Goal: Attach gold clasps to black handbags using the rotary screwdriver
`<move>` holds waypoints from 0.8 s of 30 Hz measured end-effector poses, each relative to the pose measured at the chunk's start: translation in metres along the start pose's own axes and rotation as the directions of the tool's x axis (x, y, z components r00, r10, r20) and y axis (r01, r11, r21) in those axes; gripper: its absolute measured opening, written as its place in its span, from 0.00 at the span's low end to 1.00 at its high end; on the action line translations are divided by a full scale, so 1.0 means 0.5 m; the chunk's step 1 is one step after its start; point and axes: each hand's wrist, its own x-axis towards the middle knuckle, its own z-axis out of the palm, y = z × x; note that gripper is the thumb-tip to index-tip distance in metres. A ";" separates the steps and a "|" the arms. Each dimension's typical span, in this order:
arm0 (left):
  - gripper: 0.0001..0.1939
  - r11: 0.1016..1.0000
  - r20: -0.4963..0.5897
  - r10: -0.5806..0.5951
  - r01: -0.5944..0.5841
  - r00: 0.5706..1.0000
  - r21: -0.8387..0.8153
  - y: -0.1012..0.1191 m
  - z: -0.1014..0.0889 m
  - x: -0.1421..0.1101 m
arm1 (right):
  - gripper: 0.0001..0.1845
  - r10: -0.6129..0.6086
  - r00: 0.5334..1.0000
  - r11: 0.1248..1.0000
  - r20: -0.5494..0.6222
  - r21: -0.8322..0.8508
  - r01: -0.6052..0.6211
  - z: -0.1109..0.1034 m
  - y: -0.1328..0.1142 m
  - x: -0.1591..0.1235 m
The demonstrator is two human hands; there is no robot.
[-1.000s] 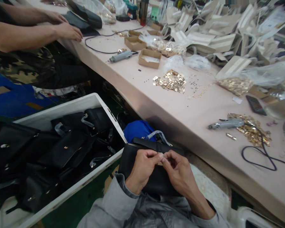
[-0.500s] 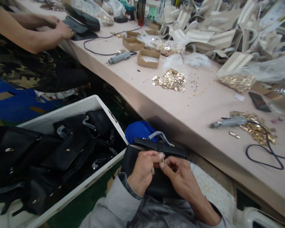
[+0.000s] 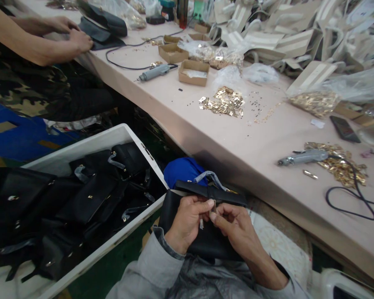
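A black handbag (image 3: pixel 218 243) lies on my lap, its handle (image 3: pixel 210 178) wrapped in clear plastic at the far side. Over the bag, my left hand (image 3: pixel 188 220) and my right hand (image 3: pixel 237 228) meet, thumbs and fingers pinched around a small metal clasp plate (image 3: pixel 212 206). Both hands are closed on this plate, and fingertips cover part of it. Just below the left fingers a small shiny metal piece (image 3: pixel 201 224) shows; whether it is fixed to the bag I cannot tell.
At left stands a white crate (image 3: pixel 143 151) of black handbags. The table (image 3: pixel 237 149) carries electric screwdrivers (image 3: pixel 302 158), piles of gold metal fittings (image 3: pixel 222 102), cardboard boxes (image 3: pixel 193 73), a phone (image 3: pixel 344 128) and pale bag parts. A co-worker's hands (image 3: pixel 79 39) handle a dark bag at upper left.
My hands stay pinched on the plate over the bag, with only slight finger shifts. The view has moved a little, and the co-worker's hands remain at their bag.
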 end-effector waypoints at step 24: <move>0.20 0.988 -0.142 0.082 -0.063 0.986 0.138 -0.013 0.025 0.010 | 0.08 -0.613 0.790 0.656 -0.002 -0.559 0.507 -0.030 -0.019 -0.023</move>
